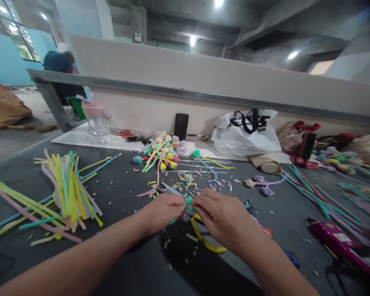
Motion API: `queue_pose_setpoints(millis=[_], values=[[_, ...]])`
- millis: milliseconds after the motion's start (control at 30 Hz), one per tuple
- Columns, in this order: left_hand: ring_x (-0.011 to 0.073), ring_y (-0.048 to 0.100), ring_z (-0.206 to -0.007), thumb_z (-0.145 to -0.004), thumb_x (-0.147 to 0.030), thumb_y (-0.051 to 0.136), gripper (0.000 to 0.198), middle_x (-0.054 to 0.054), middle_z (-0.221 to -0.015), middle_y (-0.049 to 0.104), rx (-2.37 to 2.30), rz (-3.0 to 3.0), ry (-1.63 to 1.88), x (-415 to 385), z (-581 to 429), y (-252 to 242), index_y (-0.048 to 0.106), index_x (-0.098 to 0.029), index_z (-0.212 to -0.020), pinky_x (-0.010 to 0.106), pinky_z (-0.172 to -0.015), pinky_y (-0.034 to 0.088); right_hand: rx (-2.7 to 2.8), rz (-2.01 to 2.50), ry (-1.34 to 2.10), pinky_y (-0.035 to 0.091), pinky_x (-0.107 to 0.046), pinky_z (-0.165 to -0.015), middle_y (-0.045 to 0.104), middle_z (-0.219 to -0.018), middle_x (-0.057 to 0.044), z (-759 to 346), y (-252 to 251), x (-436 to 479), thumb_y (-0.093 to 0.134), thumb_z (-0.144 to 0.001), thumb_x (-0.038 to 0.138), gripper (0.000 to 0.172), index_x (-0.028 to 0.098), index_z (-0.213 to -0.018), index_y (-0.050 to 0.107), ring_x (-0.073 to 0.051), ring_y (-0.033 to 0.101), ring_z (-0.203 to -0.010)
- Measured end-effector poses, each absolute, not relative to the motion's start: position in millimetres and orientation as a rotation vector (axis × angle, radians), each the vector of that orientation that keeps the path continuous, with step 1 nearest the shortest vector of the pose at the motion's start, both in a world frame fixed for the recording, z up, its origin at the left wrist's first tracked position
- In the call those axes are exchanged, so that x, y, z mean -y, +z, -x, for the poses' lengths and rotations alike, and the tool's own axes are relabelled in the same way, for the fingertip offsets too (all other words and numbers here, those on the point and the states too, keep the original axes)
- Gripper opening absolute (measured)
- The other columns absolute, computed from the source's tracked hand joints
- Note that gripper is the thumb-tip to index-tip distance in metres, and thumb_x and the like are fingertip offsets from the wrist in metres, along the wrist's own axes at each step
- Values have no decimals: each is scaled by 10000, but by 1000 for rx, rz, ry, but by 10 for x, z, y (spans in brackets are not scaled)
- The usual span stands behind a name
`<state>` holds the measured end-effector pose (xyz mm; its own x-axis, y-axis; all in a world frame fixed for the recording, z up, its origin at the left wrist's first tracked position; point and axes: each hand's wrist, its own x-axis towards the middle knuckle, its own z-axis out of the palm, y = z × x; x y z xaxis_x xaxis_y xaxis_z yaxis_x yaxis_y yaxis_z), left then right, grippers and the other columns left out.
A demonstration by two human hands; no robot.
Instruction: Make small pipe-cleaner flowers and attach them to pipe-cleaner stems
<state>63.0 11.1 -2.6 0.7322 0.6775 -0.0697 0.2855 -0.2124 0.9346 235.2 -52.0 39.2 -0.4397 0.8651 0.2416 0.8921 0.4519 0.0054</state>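
Between my two hands, near the middle of the view, is a small green pipe-cleaner piece [188, 201]. My left hand [168, 207] pinches it from one side with thumb and forefinger. From the other side the fingers of my right hand [220, 211] close on it. Just behind my hands lies a pair of scissors with a pale blade [172, 189]. Below my right hand shows a yellow curved handle [205, 238], partly hidden. Pipe-cleaner flowers [166, 150] in several colours are piled beyond my hands, and a green-headed flower [196, 153] lies right of the pile.
Loose pipe cleaners [68, 189] lie heaped at left. Small clippings [188, 181] litter the dark table. A clear cup [97, 123], a phone [181, 125] and a white bag [246, 133] stand along the back. A purple tool [339, 242] lies at right. Another person [58, 68] is at far left.
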Motion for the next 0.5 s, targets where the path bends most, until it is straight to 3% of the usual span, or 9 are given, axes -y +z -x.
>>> queue_pose_setpoints(millis=[200,333,500], values=[[89,277,-536,-685,-143,431,231,-54,-536,272,-539,-2013,318,-61,-597,33,303,-169,-494,223,-505,215,2794,1287,-133,338,-238,-532,605,-759,-24,-2308,690,478,506,-739,51,152,172,-755,597,-134,530,-663],[88,305,-516,-768,-236,440,281,-50,-535,304,-303,-1909,271,-16,-522,137,341,-170,-513,215,-498,248,2596,1094,319,399,-220,-622,603,-727,-4,-2384,754,311,527,-775,76,153,181,-730,629,-115,545,-692],[96,313,-551,-812,-334,434,308,-42,-559,327,-385,-1752,636,1,-490,196,406,-166,-555,220,-521,257,1963,1083,839,423,-241,-590,589,-630,-4,-2390,451,173,645,-719,242,111,168,-637,649,-123,537,-615]])
